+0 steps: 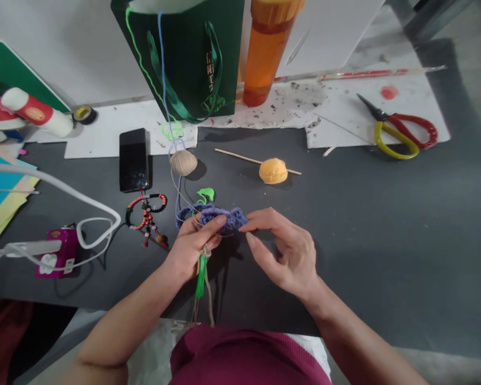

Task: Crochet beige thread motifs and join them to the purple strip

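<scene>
My left hand (186, 248) pinches a blue-purple crochet piece (234, 218) between thumb and fingers, above the dark table. A crochet hook (201, 275) with a green handle points down from beneath that hand, beside a beige yarn strand. At the piece's right edge are the fingertips of my right hand (291, 254); its thumb is held apart from the index finger. Just behind the piece lies a small green crocheted bit (206, 193). A beige yarn ball (184, 162) sits farther back, and thin strands run from there toward the work.
An orange yarn ball (273, 171) rests by a thin stick. Behind stand a green paper bag (192, 64) and an orange bottle (266, 59). Scissors (401, 131) lie at right. To the left are a phone (133, 160), a beaded bracelet (146, 211) and white cables (84, 198).
</scene>
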Tool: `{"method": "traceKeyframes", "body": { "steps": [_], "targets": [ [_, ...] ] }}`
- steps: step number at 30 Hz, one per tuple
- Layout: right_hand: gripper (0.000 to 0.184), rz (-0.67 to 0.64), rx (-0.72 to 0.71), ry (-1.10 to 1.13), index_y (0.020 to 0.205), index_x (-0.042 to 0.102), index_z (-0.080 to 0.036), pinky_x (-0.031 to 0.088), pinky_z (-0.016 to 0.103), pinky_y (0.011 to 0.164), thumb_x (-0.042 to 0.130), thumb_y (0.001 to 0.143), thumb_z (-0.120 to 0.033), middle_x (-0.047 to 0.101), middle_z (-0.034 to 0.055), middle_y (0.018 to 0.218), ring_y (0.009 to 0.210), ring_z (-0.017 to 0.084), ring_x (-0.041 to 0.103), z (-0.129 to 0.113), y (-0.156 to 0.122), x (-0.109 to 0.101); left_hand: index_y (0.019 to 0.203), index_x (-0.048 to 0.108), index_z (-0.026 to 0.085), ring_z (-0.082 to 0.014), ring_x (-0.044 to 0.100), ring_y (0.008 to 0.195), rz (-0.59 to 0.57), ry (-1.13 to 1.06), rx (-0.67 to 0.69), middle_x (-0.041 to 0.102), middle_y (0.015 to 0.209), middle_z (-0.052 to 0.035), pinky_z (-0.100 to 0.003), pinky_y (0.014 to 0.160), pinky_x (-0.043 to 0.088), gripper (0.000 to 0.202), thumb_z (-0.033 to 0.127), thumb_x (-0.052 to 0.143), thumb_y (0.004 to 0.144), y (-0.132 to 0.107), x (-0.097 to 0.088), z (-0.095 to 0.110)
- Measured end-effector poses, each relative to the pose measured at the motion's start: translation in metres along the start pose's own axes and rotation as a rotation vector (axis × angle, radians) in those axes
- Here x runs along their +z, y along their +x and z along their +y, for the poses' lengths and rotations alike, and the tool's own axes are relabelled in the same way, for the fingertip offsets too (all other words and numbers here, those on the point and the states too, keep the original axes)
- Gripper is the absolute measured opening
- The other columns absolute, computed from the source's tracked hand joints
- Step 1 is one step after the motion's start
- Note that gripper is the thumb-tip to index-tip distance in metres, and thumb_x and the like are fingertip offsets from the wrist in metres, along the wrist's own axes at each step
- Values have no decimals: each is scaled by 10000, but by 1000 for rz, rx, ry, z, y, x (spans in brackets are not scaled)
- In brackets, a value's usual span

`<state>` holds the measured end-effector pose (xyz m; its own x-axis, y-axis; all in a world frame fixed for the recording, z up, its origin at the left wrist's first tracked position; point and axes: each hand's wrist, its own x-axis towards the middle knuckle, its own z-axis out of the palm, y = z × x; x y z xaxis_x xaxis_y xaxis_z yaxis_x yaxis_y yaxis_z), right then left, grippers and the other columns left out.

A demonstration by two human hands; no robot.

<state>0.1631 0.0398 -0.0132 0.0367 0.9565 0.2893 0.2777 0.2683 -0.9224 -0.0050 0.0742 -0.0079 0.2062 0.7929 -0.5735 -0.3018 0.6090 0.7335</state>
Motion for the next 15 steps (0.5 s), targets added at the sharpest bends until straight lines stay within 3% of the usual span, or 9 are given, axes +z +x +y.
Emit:
{"method": "traceKeyframes", "body": {
  "steps": [3, 7, 11, 15],
  "targets": [
    [128, 44, 254, 172, 803, 693, -246, 586, 311, 702, 813, 845, -259, 760, 19, 787, 713, 172, 709, 4, -1, 4, 602, 563, 179, -8, 294, 387, -11, 28, -3, 403, 448, 109, -186, 404, 173, 531, 474, 1003, 561, -1, 0, 0],
    [335, -24, 534, 505, 1012, 736, -225, 593, 288, 695, 906, 764, -371, 758, 18, 834, 741, 158, 697, 12, 0, 8, 595, 544, 187, -6, 251, 373, -28, 54, -38, 347, 411, 126, -191, 402, 156, 576, 527, 1005, 541, -2, 0, 0],
    [341, -102, 634, 634, 890, 756, -205, 585, 286, 698, 911, 756, -477, 746, 22, 795, 708, 142, 671, 15, 3, 6, 606, 580, 182, -8, 253, 385, -45, 105, -44, 370, 416, 119, -190, 407, 159, 555, 545, 996, 547, -2, 3, 1],
    [364, -94, 631, 506, 815, 735, -198, 530, 280, 627, 896, 754, -518, 689, -1, 698, 636, 131, 611, 14, 4, 4, 722, 679, 173, -13, 288, 397, -54, 159, -41, 439, 446, 112, -181, 407, 165, 502, 503, 1009, 536, -3, 5, 2]
  ]
}}
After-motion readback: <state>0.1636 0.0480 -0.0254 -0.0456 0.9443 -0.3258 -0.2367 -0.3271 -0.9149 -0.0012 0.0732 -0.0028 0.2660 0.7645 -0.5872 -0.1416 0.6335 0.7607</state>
